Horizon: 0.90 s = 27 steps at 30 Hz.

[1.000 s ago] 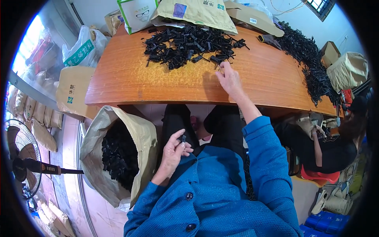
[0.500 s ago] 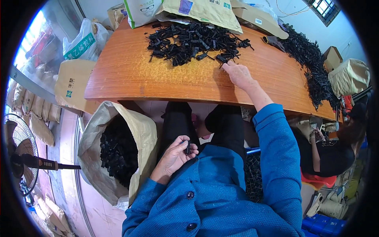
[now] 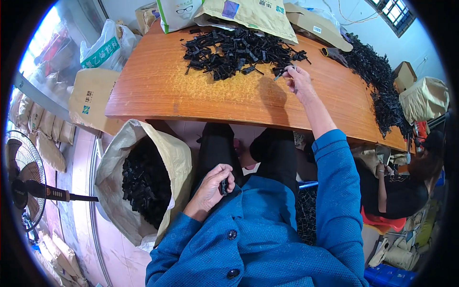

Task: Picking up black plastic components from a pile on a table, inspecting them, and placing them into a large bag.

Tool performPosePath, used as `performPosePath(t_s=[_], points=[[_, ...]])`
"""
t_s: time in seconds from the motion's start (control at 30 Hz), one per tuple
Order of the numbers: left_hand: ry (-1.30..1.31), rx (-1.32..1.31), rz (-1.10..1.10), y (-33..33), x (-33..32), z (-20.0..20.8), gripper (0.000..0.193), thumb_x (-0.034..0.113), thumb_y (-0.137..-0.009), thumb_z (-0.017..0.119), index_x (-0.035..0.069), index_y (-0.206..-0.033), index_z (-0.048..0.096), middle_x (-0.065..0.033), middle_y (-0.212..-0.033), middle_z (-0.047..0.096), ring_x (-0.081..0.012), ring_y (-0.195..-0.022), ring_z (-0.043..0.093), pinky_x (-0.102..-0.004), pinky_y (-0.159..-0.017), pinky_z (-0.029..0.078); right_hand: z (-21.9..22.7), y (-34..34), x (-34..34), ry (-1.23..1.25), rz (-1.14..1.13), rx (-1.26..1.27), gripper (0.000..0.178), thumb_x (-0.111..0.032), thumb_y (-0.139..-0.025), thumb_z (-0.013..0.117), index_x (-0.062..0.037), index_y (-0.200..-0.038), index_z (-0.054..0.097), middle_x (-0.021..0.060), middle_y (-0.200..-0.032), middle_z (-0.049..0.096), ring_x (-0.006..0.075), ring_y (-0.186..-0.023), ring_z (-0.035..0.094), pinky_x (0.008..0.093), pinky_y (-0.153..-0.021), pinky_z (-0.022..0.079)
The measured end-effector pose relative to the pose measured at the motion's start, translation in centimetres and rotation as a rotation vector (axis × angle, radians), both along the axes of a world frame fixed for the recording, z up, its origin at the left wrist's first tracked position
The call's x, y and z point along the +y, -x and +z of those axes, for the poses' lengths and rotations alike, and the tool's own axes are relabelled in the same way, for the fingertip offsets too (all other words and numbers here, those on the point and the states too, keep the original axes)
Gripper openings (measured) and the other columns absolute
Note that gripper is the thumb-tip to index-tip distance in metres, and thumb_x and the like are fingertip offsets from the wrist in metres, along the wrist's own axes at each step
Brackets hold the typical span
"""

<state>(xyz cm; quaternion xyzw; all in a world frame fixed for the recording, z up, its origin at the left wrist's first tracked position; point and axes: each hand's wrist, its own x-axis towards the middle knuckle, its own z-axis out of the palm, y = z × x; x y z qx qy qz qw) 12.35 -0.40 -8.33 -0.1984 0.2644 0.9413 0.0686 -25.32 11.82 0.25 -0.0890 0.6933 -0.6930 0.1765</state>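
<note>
My left hand point(image 3: 215, 187) rests above my lap, its fingers curled round a small black plastic part point(image 3: 223, 187). My right hand point(image 3: 299, 81) is stretched out over the table, at the near right edge of a pile of black plastic parts point(image 3: 234, 50). Its thumb and fingers are pinched at a black plastic piece point(image 3: 278, 71), and something thin and pale shows by the fingertips, too small to name. The hand casts a shadow on the wooden table point(image 3: 191, 103).
An open woven sack point(image 3: 179, 158) of black parts stands left of my legs. A fan point(image 3: 28, 177) is at far left. Paper bags point(image 3: 256, 16) and a carton point(image 3: 318, 28) line the table's back. Another heap of black pieces point(image 3: 377, 81) lies right, near a seated person point(image 3: 394, 193).
My right hand has drawn up and a little right from the pile's edge, with a black piece at its fingertips. My left fingers have closed further round their part. The view has shifted slightly.
</note>
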Motion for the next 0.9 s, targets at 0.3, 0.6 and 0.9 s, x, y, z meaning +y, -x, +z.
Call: performPosePath(t_s=[0.3,0.6,0.9], points=[[0.772,0.027,0.149,1.7,-1.3,7.2,0.055,0.012,-0.088,0.059,0.000,-0.135,0.033,-0.0113,-0.104,0.057,-0.0102,-0.067,0.055,-0.0196,-0.054,0.040,1.1,-15.9,-0.6,-0.146,0.564,0.258,0.019,-0.017,-0.096,0.047,-0.0044,-0.103,0.060,0.0012,-0.079,0.062,0.0041,-0.057,0.053,0.0184,-0.049,0.041],[0.680,0.117,-0.052,0.6,-1.5,4.6,0.062,0.012,-0.081,0.071,0.004,-0.133,0.037,-0.0039,-0.090,0.056,-0.0093,-0.072,0.054,-0.0192,-0.058,0.043,-1.1,-25.2,0.8,-0.085,0.783,0.724,0.006,-0.004,-0.088,0.059,-0.0030,-0.093,0.061,0.0133,-0.080,0.062,0.0269,-0.070,0.064,0.0316,-0.061,0.050],[1.251,0.238,0.060,0.5,0.7,4.4,0.045,-0.002,-0.083,0.060,0.004,-0.125,0.044,-0.0034,-0.097,0.058,-0.0075,-0.076,0.055,-0.0221,-0.065,0.048,-4.2,-27.1,1.3,0.032,0.580,0.070,0.014,-0.009,-0.091,0.060,-0.0045,-0.102,0.053,-0.0016,-0.083,0.054,0.0044,-0.075,0.051,0.0205,-0.067,0.044]])
